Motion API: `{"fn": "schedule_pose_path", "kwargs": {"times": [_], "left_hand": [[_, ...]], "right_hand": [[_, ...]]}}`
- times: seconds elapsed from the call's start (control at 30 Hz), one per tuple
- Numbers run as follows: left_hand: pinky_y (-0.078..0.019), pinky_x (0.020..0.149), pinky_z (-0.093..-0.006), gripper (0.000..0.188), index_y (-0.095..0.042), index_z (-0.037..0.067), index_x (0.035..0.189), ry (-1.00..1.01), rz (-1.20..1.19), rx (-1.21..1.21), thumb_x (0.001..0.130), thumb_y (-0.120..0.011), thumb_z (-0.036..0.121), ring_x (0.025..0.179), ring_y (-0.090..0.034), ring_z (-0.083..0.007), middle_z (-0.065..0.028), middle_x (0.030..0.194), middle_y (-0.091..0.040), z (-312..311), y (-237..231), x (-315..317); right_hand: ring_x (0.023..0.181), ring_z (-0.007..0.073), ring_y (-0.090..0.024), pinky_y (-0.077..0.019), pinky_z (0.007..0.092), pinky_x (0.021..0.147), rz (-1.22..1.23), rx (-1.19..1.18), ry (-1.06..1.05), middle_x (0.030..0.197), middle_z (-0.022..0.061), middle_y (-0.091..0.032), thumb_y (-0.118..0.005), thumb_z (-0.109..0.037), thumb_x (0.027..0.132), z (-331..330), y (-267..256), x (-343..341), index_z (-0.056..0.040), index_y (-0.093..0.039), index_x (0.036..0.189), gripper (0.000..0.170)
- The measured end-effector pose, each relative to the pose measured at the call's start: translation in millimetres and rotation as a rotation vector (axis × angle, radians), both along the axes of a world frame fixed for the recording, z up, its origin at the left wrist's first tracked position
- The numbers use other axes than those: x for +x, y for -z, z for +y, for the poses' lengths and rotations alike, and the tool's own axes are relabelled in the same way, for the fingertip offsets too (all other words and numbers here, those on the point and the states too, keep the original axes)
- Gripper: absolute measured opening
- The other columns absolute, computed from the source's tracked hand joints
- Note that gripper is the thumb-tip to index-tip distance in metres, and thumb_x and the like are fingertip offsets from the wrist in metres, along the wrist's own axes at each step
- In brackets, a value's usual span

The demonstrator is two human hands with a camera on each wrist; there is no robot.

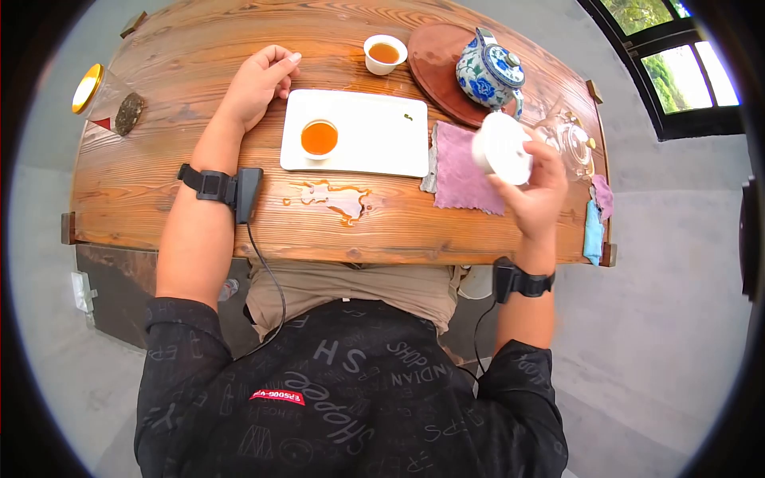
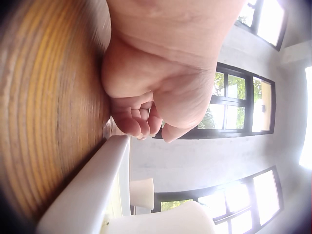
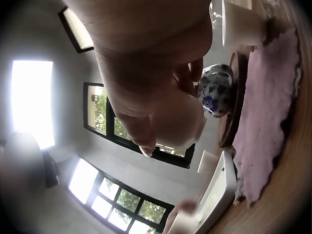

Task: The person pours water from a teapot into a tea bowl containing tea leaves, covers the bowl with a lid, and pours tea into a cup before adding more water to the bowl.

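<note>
Raised over the pink cloth [image 1: 470, 171], my right hand [image 1: 535, 191] grips a white vessel [image 1: 500, 147] by its edge, thumb on the near side. The right wrist view shows the pale vessel [image 3: 178, 124] beneath the palm, partly hidden by the fingers. My left hand [image 1: 259, 86] rests on the table just past the left back corner of the white tray [image 1: 366, 155], its fingers loosely curled and holding nothing; the left wrist view shows this hand [image 2: 151, 92] beside the tray's edge. A cup of amber liquid [image 1: 319, 139] stands on the tray's left part.
Another filled cup [image 1: 382, 54] stands behind the tray. A blue-and-white teapot [image 1: 488, 73] sits on a round brown board [image 1: 434, 60], with glassware [image 1: 572, 143] to its right. Liquid [image 1: 339, 199] lies spilled before the tray. A gold-lidded jar [image 1: 103, 95] lies far left; a blue cloth [image 1: 593, 233], right.
</note>
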State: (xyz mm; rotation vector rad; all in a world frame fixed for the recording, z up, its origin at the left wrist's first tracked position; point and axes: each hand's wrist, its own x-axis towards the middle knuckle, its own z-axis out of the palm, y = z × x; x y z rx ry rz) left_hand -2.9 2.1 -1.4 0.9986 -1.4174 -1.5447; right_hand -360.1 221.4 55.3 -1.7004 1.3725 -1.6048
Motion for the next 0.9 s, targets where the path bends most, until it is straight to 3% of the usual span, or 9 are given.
{"fn": "schedule_pose_path", "kwargs": {"times": [0.07,0.2,0.37,0.57,0.6,0.67,0.7,0.77,0.9], "left_hand": [[-0.0436,0.061,-0.0181,0.015,-0.058,0.009,0.095,-0.002,-0.004,0.003,0.098,-0.059,0.024,0.067,-0.049,-0.0026,0.0029,0.083,-0.058,0,-1,0],[-0.0437,0.057,-0.0203,0.017,-0.058,0.006,0.092,-0.034,0.032,0.003,0.095,-0.063,0.022,0.063,-0.049,-0.0062,-0.0003,0.080,-0.058,1,-1,-2],[-0.0437,0.057,-0.0202,0.017,-0.059,0.006,0.093,-0.029,0.045,0.013,0.095,-0.063,0.022,0.063,-0.049,-0.0060,-0.0007,0.080,-0.058,2,-3,-1],[-0.0436,0.060,-0.0185,0.015,-0.057,0.007,0.096,-0.002,0.025,0.025,0.097,-0.060,0.022,0.066,-0.049,-0.0040,0.0008,0.083,-0.058,1,-4,-2],[-0.0436,0.059,-0.0187,0.015,-0.057,0.007,0.096,-0.001,0.021,0.021,0.097,-0.060,0.022,0.066,-0.049,-0.0042,0.0007,0.084,-0.059,1,-3,-2],[-0.0436,0.059,-0.0189,0.015,-0.057,0.007,0.097,-0.003,0.015,0.016,0.097,-0.060,0.022,0.066,-0.049,-0.0044,0.0005,0.084,-0.059,1,-4,-1],[-0.0436,0.059,-0.0189,0.015,-0.057,0.007,0.097,-0.003,0.017,0.018,0.097,-0.060,0.022,0.065,-0.049,-0.0046,0.0004,0.083,-0.059,1,-4,-1],[-0.0436,0.059,-0.0190,0.015,-0.057,0.007,0.097,-0.001,0.019,0.021,0.097,-0.061,0.022,0.065,-0.049,-0.0048,0.0002,0.083,-0.059,1,-4,-2],[-0.0434,0.059,-0.0189,0.015,-0.058,0.007,0.096,-0.004,0.023,0.020,0.096,-0.061,0.022,0.064,-0.049,-0.0051,0.0003,0.083,-0.059,1,-3,-2]], "right_hand": [[0.113,0.0238,-0.057,-0.0466,0.0363,0.097,0.152,0.015,0.005,0.125,0.0167,-0.059,-0.089,-0.005,0.060,-14,9,19,-0.0038,-0.059,0.105,0.055],[0.111,0.0231,-0.058,-0.0464,0.0350,0.096,0.168,-0.031,-0.082,0.122,0.0157,-0.060,-0.090,-0.008,0.059,-43,18,52,-0.0039,-0.059,0.105,0.055],[0.114,0.0303,-0.059,-0.0477,0.0379,0.095,0.239,-0.010,-0.124,0.122,0.0205,-0.060,-0.091,-0.018,0.059,-67,24,74,-0.0064,-0.063,0.100,0.051],[0.117,0.0326,-0.058,-0.0477,0.0392,0.096,0.319,0.018,-0.111,0.124,0.0212,-0.060,-0.091,-0.019,0.058,-76,29,79,-0.0076,-0.063,0.100,0.052],[0.117,0.0326,-0.058,-0.0477,0.0392,0.096,0.318,0.017,-0.114,0.124,0.0212,-0.060,-0.091,-0.019,0.058,-76,30,78,-0.0076,-0.063,0.100,0.052],[0.117,0.0249,-0.057,-0.0456,0.0359,0.099,0.362,0.022,-0.133,0.126,0.0170,-0.058,-0.089,-0.009,0.060,-75,31,77,-0.0055,-0.060,0.102,0.051],[0.117,0.0249,-0.057,-0.0456,0.0359,0.099,0.360,0.021,-0.134,0.126,0.0170,-0.058,-0.089,-0.009,0.060,-75,30,78,-0.0055,-0.060,0.102,0.051],[0.119,0.0329,-0.057,-0.0479,0.0394,0.097,0.305,0.046,-0.134,0.125,0.0214,-0.059,-0.091,-0.018,0.058,-75,29,80,-0.0083,-0.063,0.100,0.051],[0.118,0.0254,-0.057,-0.0453,0.0359,0.100,0.348,0.039,-0.144,0.127,0.0175,-0.058,-0.089,-0.009,0.060,-75,30,80,-0.0054,-0.061,0.102,0.051]]}}
